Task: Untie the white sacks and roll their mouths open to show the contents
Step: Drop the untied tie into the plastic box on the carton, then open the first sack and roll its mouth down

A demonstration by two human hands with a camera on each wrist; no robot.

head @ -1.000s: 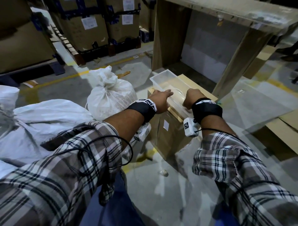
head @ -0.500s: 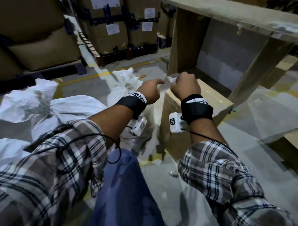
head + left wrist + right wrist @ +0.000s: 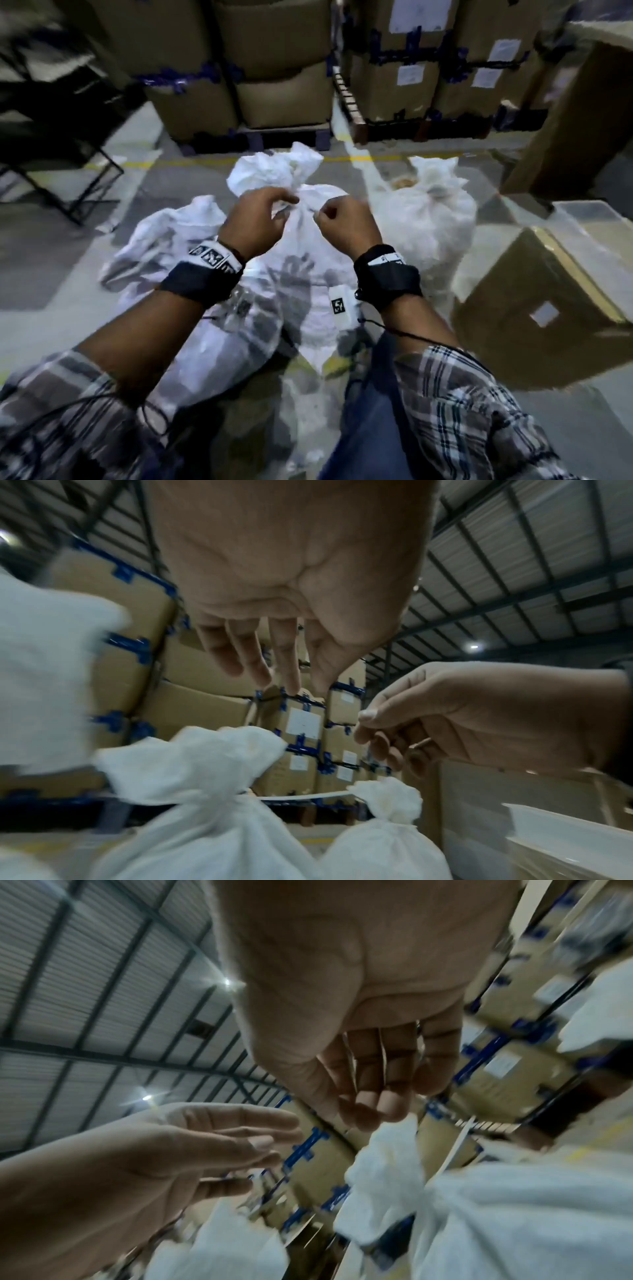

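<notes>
Three white sacks stand on the concrete floor (image 3: 68, 260) in front of the person. The middle sack (image 3: 318, 267) is nearest, with its neck tied and a bunched top (image 3: 274, 171) flaring above the tie. A second sack (image 3: 428, 219) stands just to its right, also tied at the neck. A third sack (image 3: 164, 240) lies slumped to the left.

The left hand (image 3: 255, 221) is at the neck of the middle sack. In the left wrist view its fingers (image 3: 246, 656) hang extended and spread, with nothing between them. The head view shows the fingertips close to the cloth; contact cannot be told because of blur.

The right hand (image 3: 346, 226) is on the opposite side of the same neck. Its fingers are curled, with the thumb against the index finger. Whether that pinch holds anything cannot be told. In the left wrist view a thin white strip (image 3: 301, 796) runs level from the tie of the middle sack toward the second sack's knot; neither hand is seen holding it.

The two hands are close together but apart. Both wrists carry black bands with white tags, and the sleeves are plaid.

A cardboard box (image 3: 541, 308) sits to the right of the sacks, with a clear plastic tub (image 3: 589, 216) on top. Stacked cartons on pallets (image 3: 281, 68) stand behind the sacks.
</notes>
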